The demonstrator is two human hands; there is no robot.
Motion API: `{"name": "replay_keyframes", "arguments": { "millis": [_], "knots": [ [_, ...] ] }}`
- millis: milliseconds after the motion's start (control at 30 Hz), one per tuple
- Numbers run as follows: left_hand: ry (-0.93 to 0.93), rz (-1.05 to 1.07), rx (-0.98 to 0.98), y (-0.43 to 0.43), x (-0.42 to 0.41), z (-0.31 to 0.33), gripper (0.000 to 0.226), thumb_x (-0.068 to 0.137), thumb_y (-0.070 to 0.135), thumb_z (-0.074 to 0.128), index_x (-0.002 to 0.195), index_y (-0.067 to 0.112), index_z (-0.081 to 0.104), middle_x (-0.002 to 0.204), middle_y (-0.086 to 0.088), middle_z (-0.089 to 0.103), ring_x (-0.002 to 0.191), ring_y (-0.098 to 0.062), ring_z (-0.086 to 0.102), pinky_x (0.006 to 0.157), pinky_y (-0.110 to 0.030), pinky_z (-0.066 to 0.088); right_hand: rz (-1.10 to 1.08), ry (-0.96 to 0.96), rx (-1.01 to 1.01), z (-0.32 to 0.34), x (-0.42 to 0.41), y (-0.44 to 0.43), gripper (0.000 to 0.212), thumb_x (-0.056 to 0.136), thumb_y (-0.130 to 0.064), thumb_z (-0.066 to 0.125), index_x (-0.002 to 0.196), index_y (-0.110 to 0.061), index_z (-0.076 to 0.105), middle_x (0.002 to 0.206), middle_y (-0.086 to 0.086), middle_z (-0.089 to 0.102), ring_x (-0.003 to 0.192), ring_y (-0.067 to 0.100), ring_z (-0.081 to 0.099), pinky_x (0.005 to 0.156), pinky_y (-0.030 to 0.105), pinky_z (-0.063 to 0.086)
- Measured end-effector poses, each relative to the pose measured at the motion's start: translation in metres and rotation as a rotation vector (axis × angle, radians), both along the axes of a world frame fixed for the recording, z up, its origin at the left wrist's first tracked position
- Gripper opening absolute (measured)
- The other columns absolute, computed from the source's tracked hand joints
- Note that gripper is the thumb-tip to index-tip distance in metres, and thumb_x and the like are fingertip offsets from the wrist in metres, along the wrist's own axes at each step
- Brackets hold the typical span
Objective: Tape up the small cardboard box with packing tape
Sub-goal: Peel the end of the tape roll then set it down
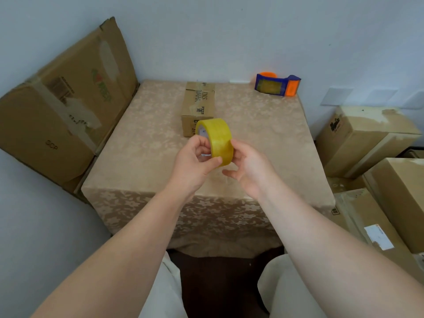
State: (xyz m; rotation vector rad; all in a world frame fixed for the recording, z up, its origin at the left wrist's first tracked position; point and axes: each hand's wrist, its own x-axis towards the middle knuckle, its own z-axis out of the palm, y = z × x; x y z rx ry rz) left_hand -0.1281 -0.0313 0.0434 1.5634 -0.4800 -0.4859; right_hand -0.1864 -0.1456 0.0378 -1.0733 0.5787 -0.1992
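A small cardboard box [198, 104] lies on the table [146, 143], its long side running away from me, old tape strips across its top. In front of it, held above the table, is a yellow roll of packing tape [218, 136]. My left hand [195, 164] grips the roll with fingers through its core and the thumb on the outer face. My right hand [250, 171] touches the roll's right side with its fingertips, fingers spread.
A blue and orange tape dispenser [277, 84] stands at the table's far right corner. A large worn carton [62, 111] leans against the wall at left. Several stacked cartons [376, 161] crowd the floor at right. The table carries a beige floral cloth.
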Motion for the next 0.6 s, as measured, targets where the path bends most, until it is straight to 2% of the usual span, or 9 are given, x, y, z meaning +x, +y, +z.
{"name": "replay_keyframes", "arguments": {
  "millis": [100, 267, 433, 533, 600],
  "knots": [
    [-0.025, -0.005, -0.004, -0.007, 0.001, -0.008, 0.034, 0.076, -0.01, 0.066, 0.082, 0.02, 0.051, 0.081, -0.003, 0.062, 0.072, -0.017, 0.06, 0.066, -0.023, 0.046, -0.037, -0.045, 0.146, -0.005, 0.003, -0.003, 0.026, 0.094, -0.02, 0.041, 0.091, -0.011, 0.064, 0.086, 0.007, 0.063, 0.084, 0.019, 0.057, 0.084, 0.045, 0.046],
    [-0.047, 0.04, -0.018, -0.018, 0.0, -0.016, 0.033, 0.076, -0.008, 0.067, 0.083, 0.02, 0.052, 0.073, 0.005, 0.061, 0.07, -0.011, 0.063, 0.074, -0.028, 0.051, -0.093, -0.056, 0.209, -0.01, 0.011, -0.007, 0.026, 0.088, -0.018, 0.04, 0.101, -0.008, 0.06, 0.092, 0.015, 0.056, 0.093, 0.028, 0.051, 0.079, 0.042, 0.044],
    [-0.063, 0.096, -0.018, -0.022, -0.002, -0.02, 0.032, 0.076, -0.007, 0.067, 0.081, 0.02, 0.052, 0.071, 0.004, 0.061, 0.067, -0.008, 0.063, 0.072, -0.027, 0.052, -0.123, -0.062, 0.223, -0.014, 0.016, -0.004, 0.037, 0.085, -0.014, 0.038, 0.113, -0.006, 0.062, 0.111, 0.023, 0.06, 0.098, 0.031, 0.055, 0.083, 0.044, 0.042],
    [-0.066, 0.1, -0.016, -0.022, -0.003, -0.018, 0.032, 0.077, -0.007, 0.067, 0.081, 0.02, 0.051, 0.071, 0.004, 0.061, 0.062, -0.002, 0.063, 0.069, -0.023, 0.052, -0.105, -0.098, 0.174, -0.014, 0.015, -0.002, 0.048, 0.072, -0.003, 0.036, 0.111, -0.005, 0.063, 0.104, 0.022, 0.06, 0.097, 0.031, 0.055, 0.085, 0.044, 0.042],
    [-0.074, 0.11, -0.012, -0.022, -0.001, -0.017, 0.032, 0.077, -0.006, 0.067, 0.081, 0.021, 0.052, 0.071, 0.005, 0.061, 0.062, 0.0, 0.062, 0.069, -0.023, 0.051, -0.058, -0.114, 0.134, -0.011, 0.013, -0.001, 0.051, 0.071, 0.001, 0.034, 0.114, -0.003, 0.063, 0.102, 0.02, 0.06, 0.096, 0.03, 0.054, 0.086, 0.045, 0.041]
  ]
}}
